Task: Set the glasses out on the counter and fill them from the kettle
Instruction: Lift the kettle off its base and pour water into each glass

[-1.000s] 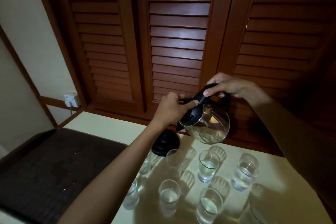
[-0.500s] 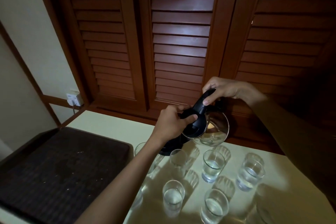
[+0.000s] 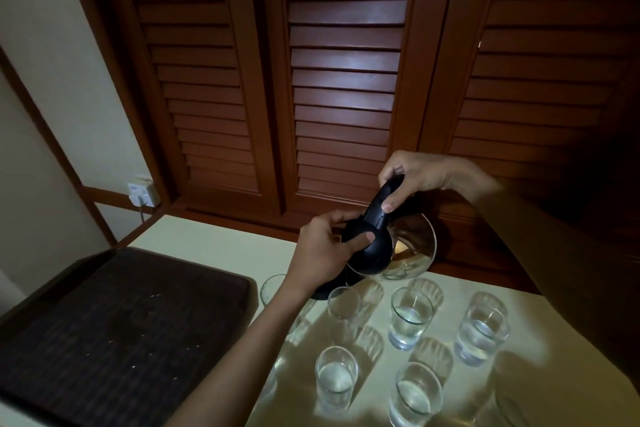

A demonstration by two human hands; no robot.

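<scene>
Lowered since a second ago, the kettle (image 3: 398,246) now hangs just above its black base (image 3: 329,289) near the back edge of the counter (image 3: 214,236), tilted with the lid end toward the left and the glass body toward the right. Right hand (image 3: 415,173) is closed round the black handle (image 3: 382,204) from above, fingers (image 3: 389,203) curled over its upper part, so the kettle body hangs below and left of that grip. Left hand (image 3: 322,253) is clasped on the black lid (image 3: 367,246), thumb lying across its top; the glass belly sits to the right of this hand. Little water shows in the belly, low in the glass. On the counter below, glasses stand in loose rows: one empty-looking glass (image 3: 344,305) just beside the base, a part-filled glass (image 3: 410,317) right of it, a fuller glass (image 3: 481,328) further toward the right edge, two part-filled glasses (image 3: 336,374) (image 3: 415,395) nearer the front edge. Another glass (image 3: 272,288) stands partly hidden behind the left forearm. Dark woven tray (image 3: 121,340) covers the left end of the counter. Louvred wooden shutters (image 3: 346,80) rise behind the back edge; a wall socket (image 3: 142,192) sits at the back left corner.
</scene>
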